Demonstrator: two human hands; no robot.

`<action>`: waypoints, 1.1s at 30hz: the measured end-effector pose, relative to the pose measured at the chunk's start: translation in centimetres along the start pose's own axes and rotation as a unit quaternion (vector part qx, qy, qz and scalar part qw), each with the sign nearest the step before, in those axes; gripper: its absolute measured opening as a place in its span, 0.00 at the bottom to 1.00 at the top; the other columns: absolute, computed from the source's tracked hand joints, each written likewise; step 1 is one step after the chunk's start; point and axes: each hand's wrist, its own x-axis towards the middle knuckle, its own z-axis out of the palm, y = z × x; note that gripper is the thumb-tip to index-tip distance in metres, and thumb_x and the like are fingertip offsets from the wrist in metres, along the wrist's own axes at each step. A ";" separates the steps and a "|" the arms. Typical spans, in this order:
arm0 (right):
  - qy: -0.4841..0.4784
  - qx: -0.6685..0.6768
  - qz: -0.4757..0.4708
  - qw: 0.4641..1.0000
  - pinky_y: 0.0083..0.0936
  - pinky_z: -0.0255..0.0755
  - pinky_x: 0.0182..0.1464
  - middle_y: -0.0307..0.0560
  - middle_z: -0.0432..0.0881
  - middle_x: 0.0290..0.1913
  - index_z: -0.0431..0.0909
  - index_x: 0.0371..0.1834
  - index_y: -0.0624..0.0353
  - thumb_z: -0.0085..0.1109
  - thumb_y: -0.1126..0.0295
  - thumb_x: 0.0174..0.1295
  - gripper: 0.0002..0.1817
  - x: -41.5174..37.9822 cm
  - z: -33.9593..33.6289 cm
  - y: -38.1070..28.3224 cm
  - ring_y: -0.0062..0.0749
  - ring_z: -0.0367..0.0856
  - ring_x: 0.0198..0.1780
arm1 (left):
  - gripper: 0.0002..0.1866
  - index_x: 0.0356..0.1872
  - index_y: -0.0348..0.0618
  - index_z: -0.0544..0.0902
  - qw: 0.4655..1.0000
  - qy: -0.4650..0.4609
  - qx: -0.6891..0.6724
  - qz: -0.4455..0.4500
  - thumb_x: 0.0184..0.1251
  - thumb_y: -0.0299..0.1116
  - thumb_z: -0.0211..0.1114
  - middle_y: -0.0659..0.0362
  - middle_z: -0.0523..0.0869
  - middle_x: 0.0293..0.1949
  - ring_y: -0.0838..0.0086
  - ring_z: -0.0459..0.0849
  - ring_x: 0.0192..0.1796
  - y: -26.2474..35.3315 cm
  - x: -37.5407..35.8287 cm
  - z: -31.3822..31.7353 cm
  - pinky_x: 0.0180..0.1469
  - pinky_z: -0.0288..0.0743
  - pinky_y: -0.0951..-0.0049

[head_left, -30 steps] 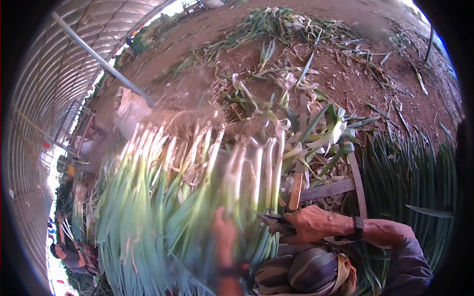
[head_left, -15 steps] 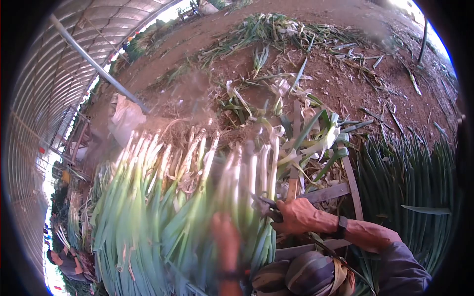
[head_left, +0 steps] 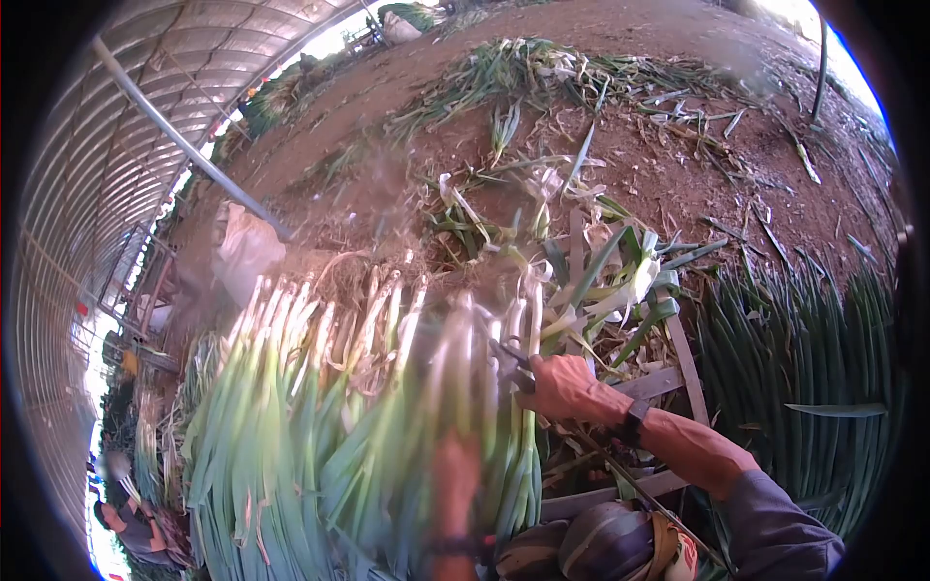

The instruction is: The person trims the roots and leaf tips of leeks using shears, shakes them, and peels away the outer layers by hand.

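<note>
A thick row of large green onions (head_left: 262, 416) lies side by side in front of me, white stems and roots pointing away, green leaves towards me. My right hand (head_left: 567, 389) is closed around dark-handled scissors (head_left: 513, 360). Their blades reach over the white stems at the row's right end. Low over the same stems is my left hand (head_left: 455, 474), smeared by motion. Its fingers cannot be made out, nor whether it grips a stalk.
Peeled leaves (head_left: 630, 281) lie heaped on a wooden frame (head_left: 688, 373) beyond my right hand. More green onion leaves (head_left: 794, 387) stand bundled at right. A pale sack (head_left: 247, 242) sits behind the row. Far left, another person (head_left: 136, 528) is bent over. A slanted metal pole (head_left: 184, 136) rises there.
My right hand with the scissors has moved up and slightly left along the stems. The left hand stays blurred, a little lower and to the right.
</note>
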 end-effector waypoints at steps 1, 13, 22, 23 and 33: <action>-0.001 0.008 0.002 1.000 0.50 0.78 0.35 0.63 0.84 0.25 0.79 0.41 0.67 0.65 0.47 0.57 0.29 0.0 -0.2 0.0 0.61 0.85 0.29 | 0.19 0.53 0.30 0.79 1.000 -0.029 0.000 -0.012 0.72 0.36 0.64 0.34 0.87 0.41 0.39 0.87 0.44 0.5 0.1 -0.2 0.47 0.81 0.50; -0.188 0.021 -0.064 0.980 0.52 0.78 0.39 0.64 0.84 0.28 0.79 0.46 0.65 0.66 0.44 0.58 0.31 -7.7 -2.1 -2.1 0.62 0.86 0.34 | 0.18 0.54 0.39 0.78 0.992 0.040 0.089 0.074 0.69 0.38 0.67 0.47 0.83 0.40 0.48 0.85 0.44 -0.6 -3.9 -2.2 0.48 0.79 0.52; -0.284 0.007 -0.161 0.945 0.50 0.81 0.40 0.65 0.84 0.27 0.81 0.35 0.67 0.66 0.44 0.59 0.29 -6.6 -0.1 -4.0 0.61 0.87 0.33 | 0.20 0.51 0.40 0.80 0.974 0.108 0.177 -0.091 0.60 0.36 0.73 0.47 0.81 0.50 0.48 0.80 0.56 -4.4 -4.0 -3.1 0.58 0.74 0.51; -0.282 0.002 -0.171 0.944 0.49 0.81 0.40 0.64 0.84 0.26 0.81 0.35 0.67 0.65 0.45 0.59 0.29 -6.7 -0.1 -4.2 0.61 0.87 0.32 | 0.20 0.50 0.41 0.81 0.977 0.093 0.159 -0.104 0.59 0.36 0.73 0.48 0.82 0.50 0.49 0.81 0.56 -4.4 -3.6 -3.4 0.57 0.74 0.51; -0.193 -0.030 -0.116 0.974 0.50 0.81 0.37 0.62 0.83 0.23 0.81 0.35 0.67 0.66 0.47 0.57 0.27 -5.9 0.3 -4.3 0.60 0.86 0.29 | 0.21 0.50 0.39 0.85 0.989 0.010 0.082 -0.119 0.57 0.39 0.72 0.48 0.86 0.47 0.51 0.84 0.52 -3.2 -1.9 -4.4 0.56 0.77 0.54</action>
